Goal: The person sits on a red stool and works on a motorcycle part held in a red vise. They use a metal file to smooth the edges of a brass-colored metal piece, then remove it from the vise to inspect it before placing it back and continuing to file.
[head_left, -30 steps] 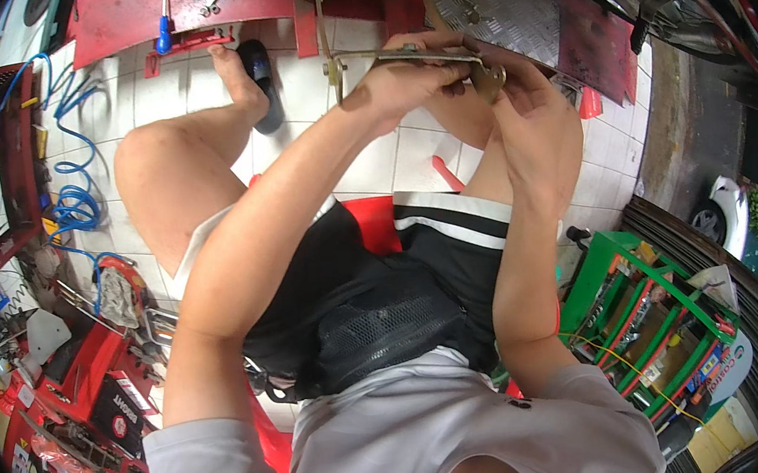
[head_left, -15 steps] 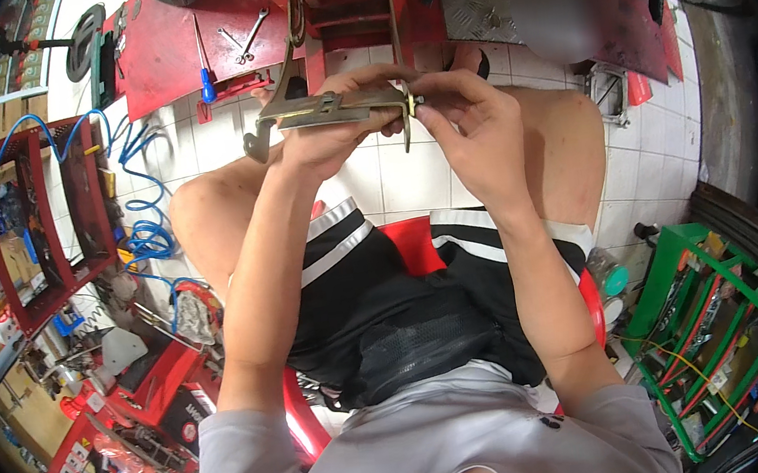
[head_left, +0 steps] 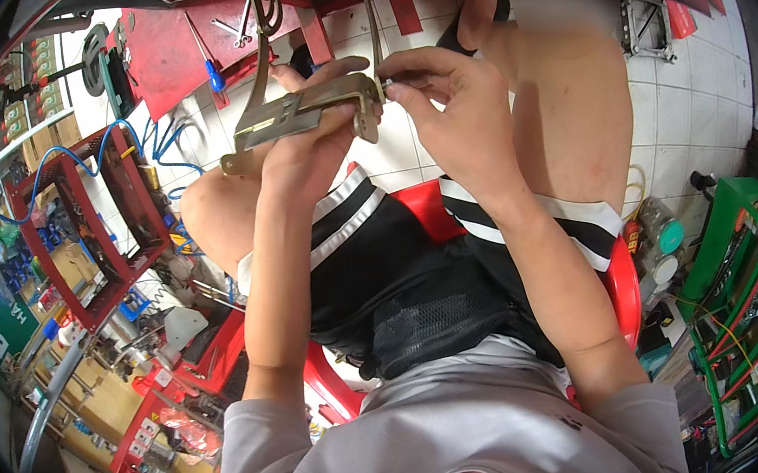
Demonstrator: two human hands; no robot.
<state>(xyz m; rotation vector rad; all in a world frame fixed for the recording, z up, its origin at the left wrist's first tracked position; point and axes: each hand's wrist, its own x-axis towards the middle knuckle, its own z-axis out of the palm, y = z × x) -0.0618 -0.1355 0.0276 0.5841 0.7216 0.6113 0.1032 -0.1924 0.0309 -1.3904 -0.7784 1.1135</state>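
Observation:
In front of me, between my knees, is a brass-coloured metal bracket [head_left: 286,121] with long curved arms running away toward the red stand. My left hand [head_left: 296,164] supports it from below, the palm under the flat plate and the fingers partly hidden behind it. At the bracket's right end, my right hand [head_left: 463,115] is closed, thumb and forefinger pinching a small bolt-like metal piece [head_left: 388,88] against the upright arm. How far that piece sits in its hole cannot be made out.
Beyond the bracket stands a red metal stand [head_left: 319,42]. A blue-handled screwdriver [head_left: 215,76] and wrenches [head_left: 236,30] lie on a red surface at the far left. A red frame [head_left: 53,246] with a blue hose is on the left, a green rack [head_left: 735,243] on the right.
My view has shifted, and the bracket has tilted so more of its flat plate shows. Both hands remain on it, the right fingers still at its right end.

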